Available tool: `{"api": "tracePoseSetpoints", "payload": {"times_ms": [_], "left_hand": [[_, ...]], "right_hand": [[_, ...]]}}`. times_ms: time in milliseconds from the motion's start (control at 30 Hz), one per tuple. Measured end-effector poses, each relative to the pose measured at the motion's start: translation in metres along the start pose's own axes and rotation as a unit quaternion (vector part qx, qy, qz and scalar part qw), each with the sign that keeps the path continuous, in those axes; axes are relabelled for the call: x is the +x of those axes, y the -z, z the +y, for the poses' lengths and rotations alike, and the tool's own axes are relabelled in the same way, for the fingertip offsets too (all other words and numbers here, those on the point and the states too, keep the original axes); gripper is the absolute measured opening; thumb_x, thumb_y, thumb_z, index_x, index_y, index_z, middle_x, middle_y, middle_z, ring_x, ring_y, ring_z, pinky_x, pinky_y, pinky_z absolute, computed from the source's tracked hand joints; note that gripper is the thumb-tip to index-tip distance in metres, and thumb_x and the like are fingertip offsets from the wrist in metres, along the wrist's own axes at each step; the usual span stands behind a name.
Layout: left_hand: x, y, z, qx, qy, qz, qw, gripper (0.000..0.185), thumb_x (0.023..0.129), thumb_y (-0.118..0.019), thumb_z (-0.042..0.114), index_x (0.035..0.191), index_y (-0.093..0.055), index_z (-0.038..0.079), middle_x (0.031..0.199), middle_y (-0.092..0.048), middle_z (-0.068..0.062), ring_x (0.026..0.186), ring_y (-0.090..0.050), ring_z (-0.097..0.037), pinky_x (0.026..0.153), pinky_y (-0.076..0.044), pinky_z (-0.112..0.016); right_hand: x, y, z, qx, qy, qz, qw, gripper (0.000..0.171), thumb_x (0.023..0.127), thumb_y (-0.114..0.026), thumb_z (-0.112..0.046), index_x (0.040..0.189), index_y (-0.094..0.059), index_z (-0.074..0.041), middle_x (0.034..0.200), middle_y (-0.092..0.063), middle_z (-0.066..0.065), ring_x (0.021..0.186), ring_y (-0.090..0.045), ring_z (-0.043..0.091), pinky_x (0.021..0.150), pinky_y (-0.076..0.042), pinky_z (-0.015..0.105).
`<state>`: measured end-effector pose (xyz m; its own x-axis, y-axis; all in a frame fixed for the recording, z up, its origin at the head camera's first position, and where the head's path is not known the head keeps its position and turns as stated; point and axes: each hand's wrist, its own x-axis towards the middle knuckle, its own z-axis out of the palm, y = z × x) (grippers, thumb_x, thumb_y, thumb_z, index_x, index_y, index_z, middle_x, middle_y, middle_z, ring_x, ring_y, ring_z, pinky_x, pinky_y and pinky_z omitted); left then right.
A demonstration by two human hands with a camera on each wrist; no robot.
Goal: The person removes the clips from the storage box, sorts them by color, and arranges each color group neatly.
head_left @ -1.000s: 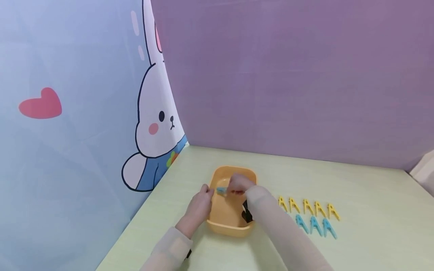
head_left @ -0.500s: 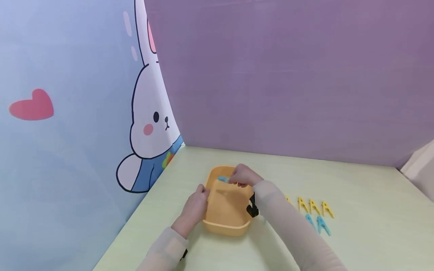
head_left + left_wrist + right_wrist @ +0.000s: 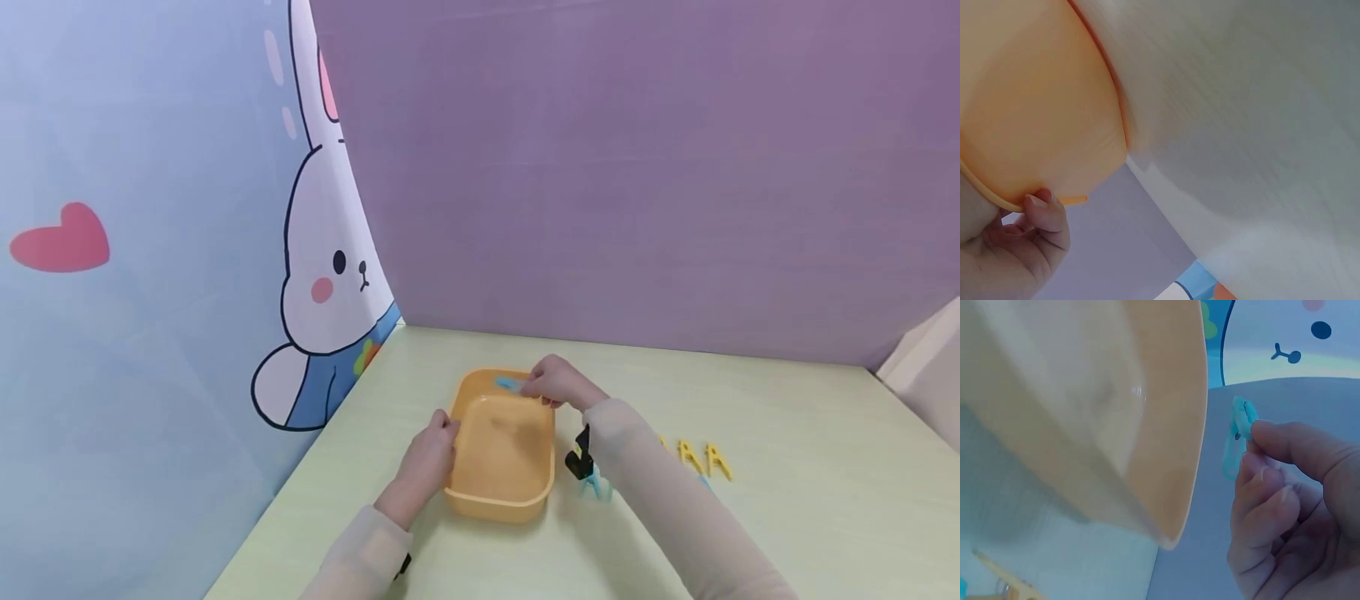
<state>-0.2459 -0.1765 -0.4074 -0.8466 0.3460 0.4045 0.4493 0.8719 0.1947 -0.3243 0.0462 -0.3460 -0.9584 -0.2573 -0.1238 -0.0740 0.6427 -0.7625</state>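
An orange plastic basin point(image 3: 495, 510) stands on the table. My left hand point(image 3: 429, 454) grips its left rim, the thumb over the edge, as the left wrist view shows on the basin wall point(image 3: 1047, 112). Between thumb and fingertips my right hand point(image 3: 561, 383) pinches a light blue clothespin point(image 3: 507, 384), held up near the basin's far rim. In the right wrist view the clothespin point(image 3: 1244, 419) is apart from the rim, with the other fingers of the hand point(image 3: 1291, 506) curled below it. No clothespin shows inside the basin.
Yellow clothespins point(image 3: 717, 461) lie in a row to the right of the basin, partly hidden by the right sleeve point(image 3: 667, 492). A blue clothespin point(image 3: 594, 483) shows beside the black wrist camera point(image 3: 579, 457). A purple wall point(image 3: 622, 175) closes off the back.
My right hand has risen from inside the basin toward its far right rim, bringing the blue clothespin along. The left hand keeps its grip on the rim. The head view has shifted slightly.
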Motion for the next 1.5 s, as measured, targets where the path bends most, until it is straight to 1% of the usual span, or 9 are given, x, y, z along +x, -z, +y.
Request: {"api": "tracePoseSetpoints", "payload": {"times_ms": [100,300,467,600,733,900,1067,1167,1500], "left_hand": [[0.001,-0.001,0.000,0.003,-0.003,0.002,1.0000,0.037,0.074,-0.063,-0.012,0.111,-0.059,-0.012,0.090,-0.045,-0.010,0.060,-0.051,-0.016,0.049,-0.044,-0.022],[0.003,-0.002,0.001,0.001,-0.002,0.002,1.0000,0.036,0.074,-0.064,-0.011,0.111,-0.059,-0.011,0.090,-0.045,-0.009,0.061,-0.053,-0.017,0.051,-0.046,-0.023],[0.004,-0.003,0.001,-0.001,-0.003,0.000,1.0000,0.036,0.074,-0.064,-0.011,0.110,-0.060,-0.011,0.090,-0.045,-0.009,0.062,-0.053,-0.017,0.052,-0.046,-0.024],[0.004,-0.005,-0.001,-0.001,-0.001,-0.004,1.0000,0.037,0.074,-0.063,-0.011,0.111,-0.059,-0.011,0.091,-0.045,-0.009,0.063,-0.054,-0.018,0.053,-0.047,-0.024],[0.003,-0.005,-0.004,0.002,-0.001,-0.007,1.0000,0.037,0.074,-0.063,-0.011,0.112,-0.059,-0.011,0.093,-0.046,-0.010,0.065,-0.055,-0.019,0.055,-0.048,-0.024],[0.001,-0.004,-0.008,-0.004,0.000,0.000,1.0000,0.037,0.074,-0.063,-0.011,0.112,-0.060,-0.010,0.092,-0.045,-0.008,0.065,-0.055,-0.019,0.053,-0.048,-0.025],[0.000,-0.003,-0.011,-0.005,-0.010,0.009,0.9999,0.036,0.074,-0.063,-0.011,0.110,-0.060,-0.011,0.090,-0.044,-0.008,0.064,-0.055,-0.019,0.053,-0.048,-0.026],[0.001,-0.002,-0.012,-0.005,-0.011,0.009,0.9999,0.036,0.075,-0.063,-0.011,0.110,-0.060,-0.011,0.090,-0.044,-0.008,0.063,-0.054,-0.019,0.053,-0.048,-0.026],[0.000,-0.001,-0.016,-0.007,-0.011,0.006,0.9999,0.037,0.074,-0.064,-0.010,0.110,-0.060,-0.011,0.090,-0.044,-0.008,0.063,-0.052,-0.017,0.053,-0.047,-0.026]], "right_hand": [[-0.003,0.005,0.006,0.006,-0.004,0.008,1.000,0.016,0.082,-0.066,-0.015,0.072,-0.064,-0.002,0.057,-0.046,0.002,0.046,-0.041,0.011,0.045,-0.038,0.023],[-0.008,0.015,0.013,0.010,-0.008,0.015,1.000,0.013,0.082,-0.066,-0.015,0.076,-0.067,-0.004,0.061,-0.051,0.004,0.049,-0.044,0.013,0.047,-0.040,0.025],[-0.015,0.022,0.014,0.011,-0.009,0.024,1.000,0.013,0.082,-0.065,-0.015,0.075,-0.066,-0.004,0.066,-0.054,0.007,0.051,-0.044,0.013,0.048,-0.041,0.025],[-0.021,0.026,0.017,0.015,-0.004,0.025,1.000,0.014,0.083,-0.064,-0.014,0.073,-0.065,-0.004,0.061,-0.051,0.003,0.049,-0.043,0.012,0.046,-0.039,0.024],[-0.025,0.031,0.021,0.015,0.001,0.027,1.000,0.015,0.083,-0.064,-0.016,0.072,-0.065,-0.006,0.059,-0.049,0.004,0.049,-0.042,0.013,0.047,-0.039,0.026],[-0.029,0.037,0.028,0.009,0.005,0.038,0.999,0.017,0.084,-0.064,-0.016,0.070,-0.064,-0.006,0.059,-0.049,0.004,0.050,-0.043,0.014,0.048,-0.041,0.028],[-0.033,0.042,0.037,0.004,0.002,0.043,0.999,0.019,0.085,-0.064,-0.017,0.069,-0.062,-0.007,0.059,-0.049,0.003,0.051,-0.044,0.015,0.048,-0.042,0.028],[-0.036,0.047,0.041,0.007,-0.006,0.051,0.999,0.020,0.085,-0.064,-0.018,0.069,-0.062,-0.007,0.059,-0.049,0.004,0.051,-0.044,0.015,0.049,-0.043,0.029],[-0.050,0.061,0.055,0.011,0.006,0.065,0.998,0.021,0.086,-0.062,-0.016,0.068,-0.059,-0.006,0.059,-0.048,0.004,0.051,-0.043,0.016,0.049,-0.042,0.031]]}}
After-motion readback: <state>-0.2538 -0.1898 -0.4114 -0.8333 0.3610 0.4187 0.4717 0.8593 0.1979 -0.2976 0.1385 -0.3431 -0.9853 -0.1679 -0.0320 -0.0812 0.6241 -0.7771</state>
